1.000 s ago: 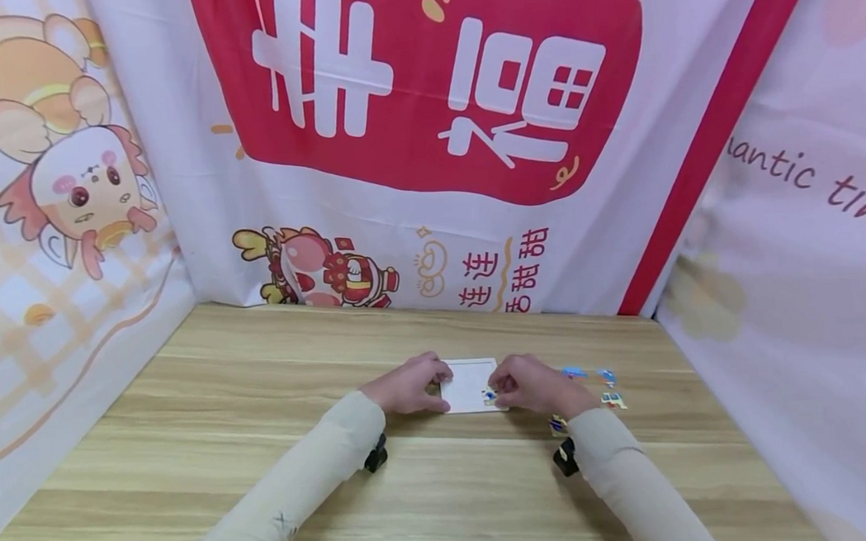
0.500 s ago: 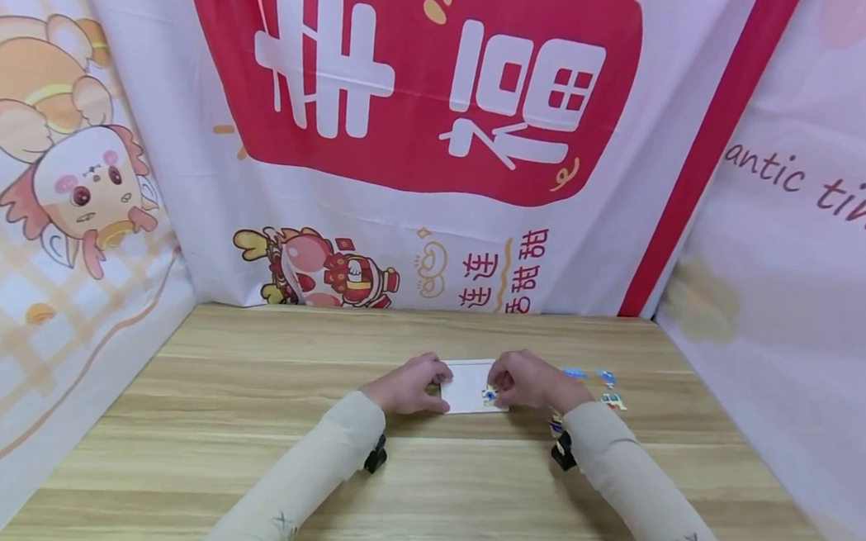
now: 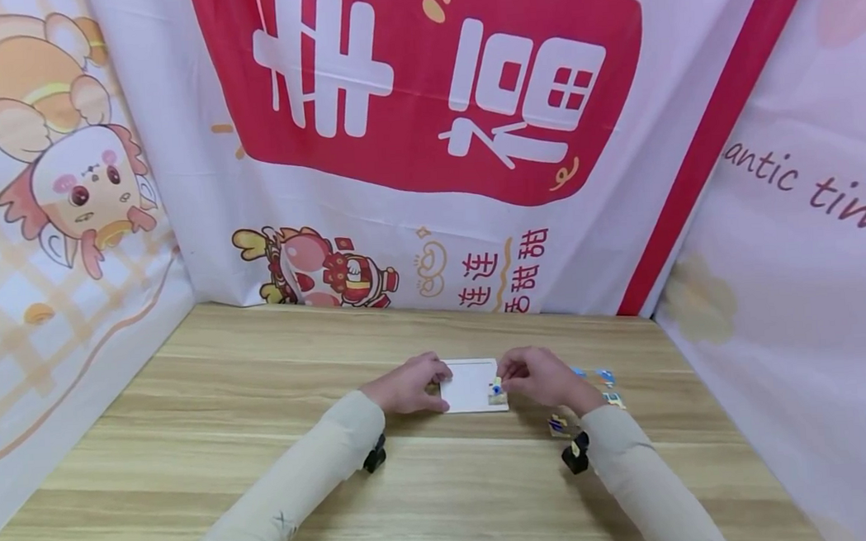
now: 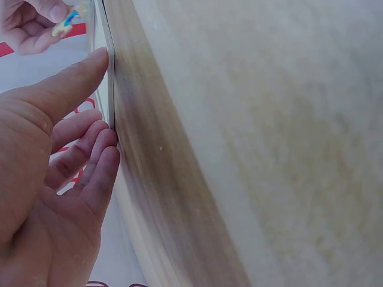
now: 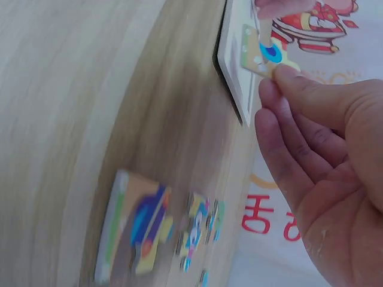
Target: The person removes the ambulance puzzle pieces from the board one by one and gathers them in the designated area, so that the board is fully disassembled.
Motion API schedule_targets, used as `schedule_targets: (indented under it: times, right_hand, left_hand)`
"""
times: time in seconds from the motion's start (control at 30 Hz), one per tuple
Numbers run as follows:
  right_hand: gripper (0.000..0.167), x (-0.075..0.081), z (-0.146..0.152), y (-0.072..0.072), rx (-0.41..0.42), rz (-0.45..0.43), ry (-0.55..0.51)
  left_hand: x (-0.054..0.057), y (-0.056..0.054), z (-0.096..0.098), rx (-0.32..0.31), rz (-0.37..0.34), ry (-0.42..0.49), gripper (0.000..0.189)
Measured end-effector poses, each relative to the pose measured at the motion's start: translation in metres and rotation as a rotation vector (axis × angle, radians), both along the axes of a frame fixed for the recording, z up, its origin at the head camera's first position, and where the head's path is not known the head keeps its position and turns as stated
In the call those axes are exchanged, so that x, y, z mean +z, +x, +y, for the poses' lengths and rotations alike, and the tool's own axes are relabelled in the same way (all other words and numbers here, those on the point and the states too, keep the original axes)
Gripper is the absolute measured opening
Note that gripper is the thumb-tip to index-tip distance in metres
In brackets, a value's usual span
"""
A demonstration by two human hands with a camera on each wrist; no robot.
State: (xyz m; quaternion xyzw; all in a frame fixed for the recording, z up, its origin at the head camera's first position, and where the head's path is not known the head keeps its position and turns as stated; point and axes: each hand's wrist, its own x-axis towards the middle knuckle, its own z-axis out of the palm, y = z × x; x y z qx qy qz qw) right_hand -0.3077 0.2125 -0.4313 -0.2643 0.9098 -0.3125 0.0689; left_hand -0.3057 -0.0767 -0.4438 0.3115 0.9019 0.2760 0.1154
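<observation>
A white puzzle tray [image 3: 467, 386] with a raised rim lies flat on the wooden table. My left hand [image 3: 410, 385] holds its left end, thumb near the front corner and fingers farther back; in the left wrist view the fingertips [image 4: 106, 136] meet its edge. Between thumb and fingers, my right hand [image 3: 547, 377] pinches a jigsaw piece [image 5: 251, 54], pale with a blue round patch. The piece is tilted over the tray's right end, and I cannot tell whether its lower edge touches the tray.
Right of the tray lie several loose jigsaw pieces, including a purple-and-yellow one [image 3: 559, 425] near my right wrist and a blue one [image 3: 605, 377] farther back. The table [image 3: 275, 363] meets printed cloth [image 3: 427, 180] at the back and both sides.
My right hand has shifted slightly right and back, lifting and tilting the jigsaw piece that lay lower over the tray's front right corner. The left hand and tray stay put.
</observation>
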Motion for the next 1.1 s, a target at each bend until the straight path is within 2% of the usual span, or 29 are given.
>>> schedule_targets:
  times: [0.1,0.33,0.43,0.63,0.83,0.97,1.1]
  right_hand:
    - [0.006,0.003,0.012,0.001,-0.017,-0.012,-0.023]
    - [0.006,0.007,0.053,0.012,-0.128,-0.053,-0.011]
    - [0.007,0.008,0.077,0.016,-0.141,-0.031,-0.006]
    - [0.008,0.014,0.128,0.031,-0.127,0.021,-0.017]
    - [0.009,0.021,0.172,0.048,-0.089,-0.02,0.016]
    - [0.01,0.02,0.188,0.053,-0.073,-0.058,0.064]
    - [0.009,0.01,0.194,0.054,-0.071,-0.054,0.077]
  left_hand:
    - [-0.001,0.0,0.0,-0.001,0.004,-0.003,0.053]
    - [-0.004,-0.002,0.0,-0.004,0.004,-0.016,0.053]
    - [-0.005,-0.003,0.0,-0.004,-0.001,-0.016,0.053]
    - [-0.006,-0.004,0.001,-0.007,-0.001,-0.009,0.053]
    - [-0.005,-0.005,0.0,-0.012,0.006,-0.01,0.054]
    - [-0.002,-0.004,0.0,-0.011,0.008,-0.005,0.053]
    - [-0.001,-0.003,0.0,-0.014,0.009,-0.001,0.053]
